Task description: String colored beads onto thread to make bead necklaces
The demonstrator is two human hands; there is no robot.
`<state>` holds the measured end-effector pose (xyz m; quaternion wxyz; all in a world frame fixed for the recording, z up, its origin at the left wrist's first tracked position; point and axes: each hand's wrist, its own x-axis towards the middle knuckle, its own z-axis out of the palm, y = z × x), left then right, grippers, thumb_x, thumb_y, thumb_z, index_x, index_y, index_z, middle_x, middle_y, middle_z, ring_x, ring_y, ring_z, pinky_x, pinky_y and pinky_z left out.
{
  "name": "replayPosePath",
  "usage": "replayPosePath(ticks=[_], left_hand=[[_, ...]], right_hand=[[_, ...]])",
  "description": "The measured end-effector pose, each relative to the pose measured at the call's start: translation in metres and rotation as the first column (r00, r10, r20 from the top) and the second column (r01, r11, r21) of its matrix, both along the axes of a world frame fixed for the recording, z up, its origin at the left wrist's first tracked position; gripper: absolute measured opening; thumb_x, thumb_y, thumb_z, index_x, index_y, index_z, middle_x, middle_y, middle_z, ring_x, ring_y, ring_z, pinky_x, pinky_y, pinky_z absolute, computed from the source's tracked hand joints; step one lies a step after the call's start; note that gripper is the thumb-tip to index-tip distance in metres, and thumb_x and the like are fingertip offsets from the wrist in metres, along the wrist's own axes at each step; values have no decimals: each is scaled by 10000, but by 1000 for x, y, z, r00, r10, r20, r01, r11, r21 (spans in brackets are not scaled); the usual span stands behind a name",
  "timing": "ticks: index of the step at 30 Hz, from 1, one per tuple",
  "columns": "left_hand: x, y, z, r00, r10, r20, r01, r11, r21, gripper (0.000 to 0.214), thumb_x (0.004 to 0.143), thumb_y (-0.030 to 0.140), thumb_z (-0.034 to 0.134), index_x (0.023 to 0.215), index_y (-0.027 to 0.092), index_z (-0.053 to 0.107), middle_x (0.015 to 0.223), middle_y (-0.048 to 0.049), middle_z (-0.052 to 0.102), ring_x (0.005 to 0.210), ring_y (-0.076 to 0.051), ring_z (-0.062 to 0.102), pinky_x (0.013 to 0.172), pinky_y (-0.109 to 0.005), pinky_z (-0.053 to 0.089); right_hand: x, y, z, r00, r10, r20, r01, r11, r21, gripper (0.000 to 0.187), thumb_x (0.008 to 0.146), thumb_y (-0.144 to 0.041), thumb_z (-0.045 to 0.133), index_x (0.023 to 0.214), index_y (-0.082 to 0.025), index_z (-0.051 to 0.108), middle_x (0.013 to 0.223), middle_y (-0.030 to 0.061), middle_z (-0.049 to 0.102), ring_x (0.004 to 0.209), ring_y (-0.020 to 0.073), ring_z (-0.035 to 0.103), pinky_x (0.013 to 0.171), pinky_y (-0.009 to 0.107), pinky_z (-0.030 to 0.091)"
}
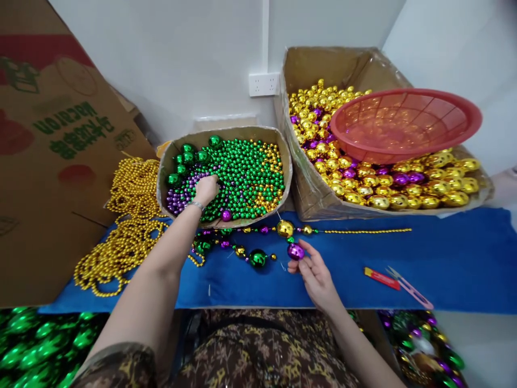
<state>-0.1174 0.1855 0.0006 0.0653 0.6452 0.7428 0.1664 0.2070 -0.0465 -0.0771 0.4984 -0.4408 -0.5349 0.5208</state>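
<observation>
Partly hidden — left hand (pixel 207 189) curled, hold unclear | right hand (pixel 318 276) pinches 1 purple bead (pixel 295 251)

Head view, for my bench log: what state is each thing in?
Left hand: curled at small beads, grip hidden
Right hand: closed on large purple bead
Strung beads: laid out on blue cloth
Smaller box: open, filled with beads
Larger box: open, mostly gold beads
Red basket: mouth up, atop gold beads
Gold strands: loosely heaped
Socket: nothing plugged in
Cutter: lying flat, blade unclear
Pink snips: lying flat, blades seemingly parted
</observation>
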Motion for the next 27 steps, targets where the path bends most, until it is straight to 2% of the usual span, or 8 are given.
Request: replayPosePath(ticks=[6,8,9,10,12,14,20,27], left_hand=[[11,-17,10,988,-53,148,45,997,56,282,810,167,550,1059,118,673,1001,-142,687,1013,-285,622,938,-434,458],[23,-34,14,905,-116,409,88,992,86,293,842,216,540,1091,120,661,994,-122,692,921,-224,657,889,-385,505],[31,-45,17,785,-153,601,112,988,105,299,846,240,553,1101,122,654,988,-112,694,880,-199,667,862,-363,524],[40,-57,19,576,-181,797,138,983,123,302,830,261,593,1092,125,656,975,-104,696,859,-186,673,851,-353,536],[58,-82,23,181,-156,971,182,976,122,283,777,273,681,1022,131,679,927,-86,702,837,-170,680,839,-333,549],[74,-103,26,-15,-91,996,221,971,92,249,764,279,716,966,134,695,944,-84,709,833,-161,685,816,-310,560],[97,-130,19,-123,22,992,290,957,15,209,746,248,760,909,138,687,902,-59,714,796,-145,694,762,-273,572],[107,-137,11,-182,71,981,200,979,-34,238,684,245,804,817,146,634,777,-13,697,799,-166,705,717,-271,571]], right_hand=[[-4,-3,8,998,38,45,-38,999,-13,474,977,-429,421,1410,-248,348,899,53,701,789,170,697,792,363,593],[-6,-4,11,998,44,44,-44,999,-11,473,976,-425,430,1406,-241,361,895,52,703,804,172,701,804,363,589],[-6,-4,13,998,43,43,-43,999,-9,472,974,-422,437,1403,-238,368,888,50,703,808,172,701,809,363,588],[-7,-4,14,998,41,41,-41,999,-8,471,973,-418,442,1402,-236,374,880,48,703,812,172,702,813,363,586],[-7,-4,17,998,40,43,-40,999,-4,474,971,-412,448,1403,-231,378,871,44,703,813,169,702,816,362,585],[-7,-4,19,998,40,54,-40,999,2,477,971,-412,447,1405,-225,384,876,46,707,812,168,703,813,361,584],[-5,-6,23,990,29,135,-34,999,32,461,975,-383,437,1405,-222,398,878,39,717,809,163,707,800,340,582],[-6,-8,24,985,38,168,-48,998,52,453,977,-368,424,1403,-215,400,877,41,719,807,160,706,785,321,579]])
